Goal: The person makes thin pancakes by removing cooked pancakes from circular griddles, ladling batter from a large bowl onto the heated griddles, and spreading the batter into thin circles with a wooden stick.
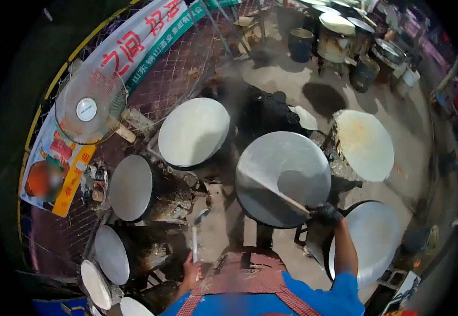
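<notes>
My right hand [326, 214], in a dark glove, is closed around the end of a long wooden stick [293, 202]. The stick's pale far part reaches across a large round grey griddle [284, 152] in front of me. My left hand [191, 269] is bare and low, wrapped around the handle of a ladle [195, 239]. The ladle's bowl points away from me, over the ground between the griddles. To the right, beneath my right forearm, sits another grey griddle [379, 237].
A griddle with a white sheet [193, 131] stands ahead left, another with a pale sheet [366, 145] ahead right. Grey griddles [130, 187] line the left side. A fan [87, 108] stands by the netting. Pots and buckets [300, 45] are at the back.
</notes>
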### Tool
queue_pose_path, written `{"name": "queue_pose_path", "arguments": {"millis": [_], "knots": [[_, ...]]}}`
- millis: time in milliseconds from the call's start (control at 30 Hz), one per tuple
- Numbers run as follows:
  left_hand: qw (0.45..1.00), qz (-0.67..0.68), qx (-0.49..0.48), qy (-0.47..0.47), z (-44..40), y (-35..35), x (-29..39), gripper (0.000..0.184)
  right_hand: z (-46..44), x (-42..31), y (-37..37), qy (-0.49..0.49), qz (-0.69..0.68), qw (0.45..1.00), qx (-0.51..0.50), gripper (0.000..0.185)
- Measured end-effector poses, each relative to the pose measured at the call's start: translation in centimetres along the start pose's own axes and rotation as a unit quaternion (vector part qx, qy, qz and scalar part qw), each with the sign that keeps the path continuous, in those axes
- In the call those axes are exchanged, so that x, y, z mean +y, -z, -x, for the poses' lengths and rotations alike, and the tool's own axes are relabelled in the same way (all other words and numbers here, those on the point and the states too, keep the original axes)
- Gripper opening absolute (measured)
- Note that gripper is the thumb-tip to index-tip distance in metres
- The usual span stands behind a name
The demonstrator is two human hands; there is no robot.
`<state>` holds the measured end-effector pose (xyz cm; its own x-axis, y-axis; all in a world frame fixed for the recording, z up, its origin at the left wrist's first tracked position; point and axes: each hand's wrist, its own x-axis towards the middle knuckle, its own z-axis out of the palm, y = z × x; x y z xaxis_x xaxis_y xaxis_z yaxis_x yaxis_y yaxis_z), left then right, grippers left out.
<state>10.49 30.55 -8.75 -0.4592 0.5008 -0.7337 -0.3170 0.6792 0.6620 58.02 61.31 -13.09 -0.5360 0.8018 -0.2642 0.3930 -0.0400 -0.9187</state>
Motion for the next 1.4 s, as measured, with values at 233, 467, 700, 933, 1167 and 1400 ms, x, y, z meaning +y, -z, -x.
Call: {"name": "queue_pose_path", "arguments": {"millis": [233, 467, 700, 933, 1167, 1400], "knots": [[0.999, 0.003, 0.007, -0.041, 0.1, 1.7, -2.4, 0.067, -9.1, -6.0, 1.8, -0.168, -0.085, 0.981, 0.052, 0.03], [0.999, 0.042, 0.022, -0.018, -0.5, 2.5, -5.1, 0.069, 0.3, 0.2, 3.0, -0.047, 0.024, 0.998, -0.033, 0.028], [0.996, 0.061, 0.041, -0.046, 0.6, 3.2, -6.0, 0.067, -10.3, -5.3, 3.1, -0.168, -0.027, 0.985, 0.028, 0.026], [0.995, 0.072, 0.06, -0.018, 2.2, 2.1, -4.9, 0.067, 1.6, -0.5, 5.2, -0.122, 0.048, 0.99, -0.048, 0.024], [0.996, 0.08, 0.032, -0.012, 3.0, 4.5, -5.2, 0.069, -13.3, -6.6, 5.2, -0.177, 0.087, 0.979, 0.042, 0.022], [0.998, 0.046, -0.034, -0.001, -0.1, 9.5, -5.3, 0.066, 11.6, -1.2, 3.7, -0.251, 0.161, 0.944, 0.139, 0.02]]}}
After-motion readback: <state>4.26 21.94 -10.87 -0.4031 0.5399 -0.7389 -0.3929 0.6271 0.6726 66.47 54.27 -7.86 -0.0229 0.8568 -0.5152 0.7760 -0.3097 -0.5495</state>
